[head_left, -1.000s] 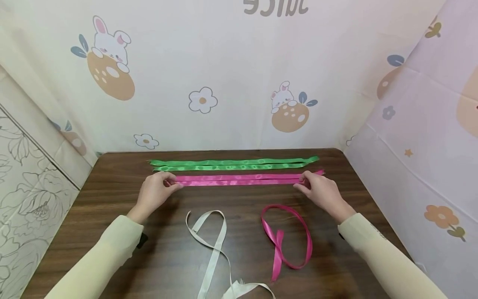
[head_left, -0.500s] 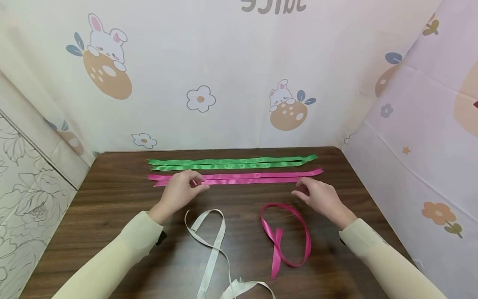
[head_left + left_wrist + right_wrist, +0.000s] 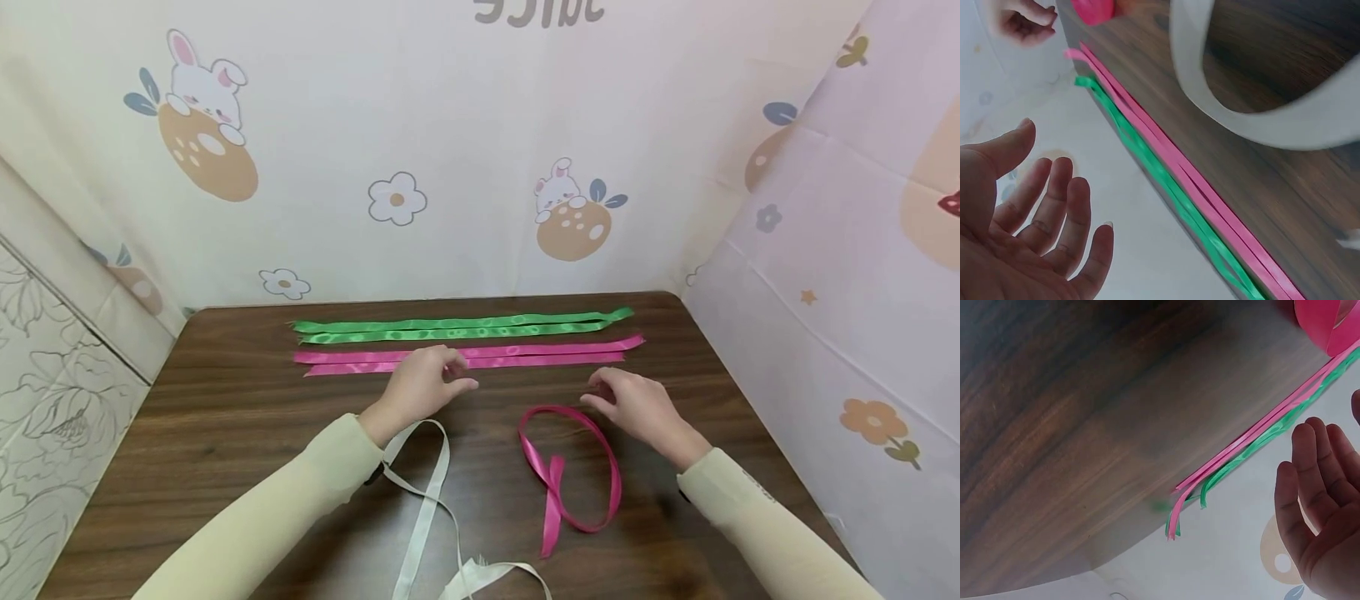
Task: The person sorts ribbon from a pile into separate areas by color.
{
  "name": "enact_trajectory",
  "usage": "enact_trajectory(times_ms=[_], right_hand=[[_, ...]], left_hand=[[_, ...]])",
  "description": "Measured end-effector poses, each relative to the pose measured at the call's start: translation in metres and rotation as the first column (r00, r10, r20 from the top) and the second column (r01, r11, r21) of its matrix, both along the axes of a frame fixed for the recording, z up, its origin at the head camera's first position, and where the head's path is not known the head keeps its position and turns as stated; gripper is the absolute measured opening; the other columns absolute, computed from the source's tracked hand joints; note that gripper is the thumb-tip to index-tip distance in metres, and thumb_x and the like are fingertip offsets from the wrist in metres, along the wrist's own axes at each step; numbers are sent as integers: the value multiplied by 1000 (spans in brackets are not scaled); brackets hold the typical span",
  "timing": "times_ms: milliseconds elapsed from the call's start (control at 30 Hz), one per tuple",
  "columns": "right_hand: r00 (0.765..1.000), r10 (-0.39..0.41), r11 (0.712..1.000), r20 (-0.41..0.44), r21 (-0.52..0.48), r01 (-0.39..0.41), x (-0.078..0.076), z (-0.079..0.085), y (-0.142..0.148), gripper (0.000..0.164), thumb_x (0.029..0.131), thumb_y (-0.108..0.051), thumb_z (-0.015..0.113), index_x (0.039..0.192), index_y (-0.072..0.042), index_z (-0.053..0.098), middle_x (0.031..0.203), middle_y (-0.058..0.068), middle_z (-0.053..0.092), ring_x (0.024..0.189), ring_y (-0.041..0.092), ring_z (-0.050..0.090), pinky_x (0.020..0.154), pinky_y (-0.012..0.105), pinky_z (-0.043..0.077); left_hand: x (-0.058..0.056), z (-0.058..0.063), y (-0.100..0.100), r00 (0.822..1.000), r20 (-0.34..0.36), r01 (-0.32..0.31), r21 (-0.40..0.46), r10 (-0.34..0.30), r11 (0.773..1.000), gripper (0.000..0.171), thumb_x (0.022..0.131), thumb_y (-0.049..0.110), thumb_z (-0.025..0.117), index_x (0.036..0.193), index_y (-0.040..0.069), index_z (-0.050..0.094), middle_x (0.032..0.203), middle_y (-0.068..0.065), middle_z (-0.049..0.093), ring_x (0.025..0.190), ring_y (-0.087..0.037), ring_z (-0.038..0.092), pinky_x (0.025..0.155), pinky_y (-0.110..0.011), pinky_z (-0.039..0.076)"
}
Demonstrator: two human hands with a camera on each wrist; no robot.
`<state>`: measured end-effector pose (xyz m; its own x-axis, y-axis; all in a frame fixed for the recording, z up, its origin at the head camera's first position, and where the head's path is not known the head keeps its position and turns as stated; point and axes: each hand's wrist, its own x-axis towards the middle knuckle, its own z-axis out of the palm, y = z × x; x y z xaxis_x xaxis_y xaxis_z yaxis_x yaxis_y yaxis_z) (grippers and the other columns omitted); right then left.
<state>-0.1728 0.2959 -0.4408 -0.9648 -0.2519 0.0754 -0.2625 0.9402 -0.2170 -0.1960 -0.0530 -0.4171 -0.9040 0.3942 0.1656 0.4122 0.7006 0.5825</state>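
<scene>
Two pink ribbons lie straight, side by side, across the far part of the table. My left hand is over their near edge, fingers loosely bent and holding nothing; the left wrist view shows the fingers apart. My right hand hovers just in front of the pink ribbons' right end, also holding nothing, its fingers relaxed. Nearest to it lies a looped pink ribbon, its tail crossing toward me. A white ribbon curls on the table, partly hidden behind my left wrist.
Two green ribbons run parallel to the pink pair, close to the table's back edge. The dark wooden table meets a printed cloth backdrop behind and a side cloth at right. A frayed white ribbon end is near the front.
Both hands have let go of the straight pink ribbons. The left hand has moved right along them; the right has drawn slightly back toward me. The ribbons stay in place.
</scene>
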Motion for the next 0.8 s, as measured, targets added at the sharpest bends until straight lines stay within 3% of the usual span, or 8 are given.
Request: enact_trajectory(times_ms=[233, 800], right_hand=[[1000, -5, 1000, 28, -5, 5, 5, -3, -1, 32, 90, -39, 79, 106, -11, 72, 77, -4, 65, 67, 9, 54, 63, 32, 48], [999, -2, 1000, 52, -18, 3, 15, -13, -7, 31, 89, -37, 80, 105, -12, 72, 78, -4, 64, 67, 9, 52, 62, 29, 45]], left_hand=[[3, -4, 26, 997, 41, 67, -26, -66, 997, 28, 89, 32, 82, 105, 10, 76, 95, -2, 77, 88, -18, 73, 78, -34, 57], [8, -31, 69, 986, 126, 122, -80, -112, 989, 35, 91, 37, 80, 112, 9, 76, 93, -2, 77, 84, -14, 71, 72, -30, 55]])
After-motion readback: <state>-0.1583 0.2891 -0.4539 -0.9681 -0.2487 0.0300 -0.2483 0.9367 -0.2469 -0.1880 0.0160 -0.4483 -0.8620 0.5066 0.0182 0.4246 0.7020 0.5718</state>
